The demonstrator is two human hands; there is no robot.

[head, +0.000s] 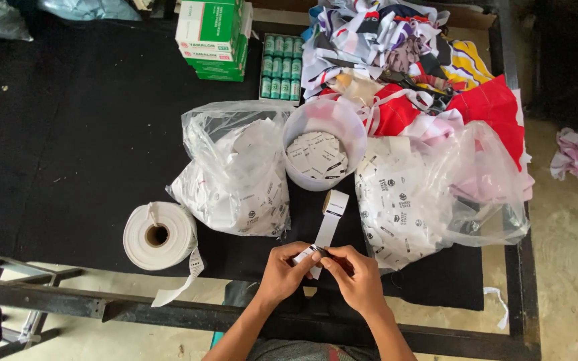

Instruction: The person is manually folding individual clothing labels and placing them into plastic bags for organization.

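The fingers (310, 255) of both hands meet at the near edge of the table (88, 134), pinching the loose end of a white label strip (324, 230). The left hand (282, 271) grips the strip end from the left; the right hand (356, 277) grips it from the right, with a small dark item between its fingertips that is too small to identify. The strip runs away from the hands to a small label roll (335, 200) standing just beyond them.

Directly behind the small roll sits a round white tub (322, 117) filled with cut white labels. To the left of the tub lies a clear plastic bag (232, 167) of printed labels. To the right lies a second clear bag (429, 194) with similar contents.

A large white tape roll (158, 235) rests near the left, its loose tail hanging over the table edge. At the far side lie stacked green-and-white boxes (214, 37), a tray of green spools (281, 67), and a pile of coloured fabric pieces (409, 60).
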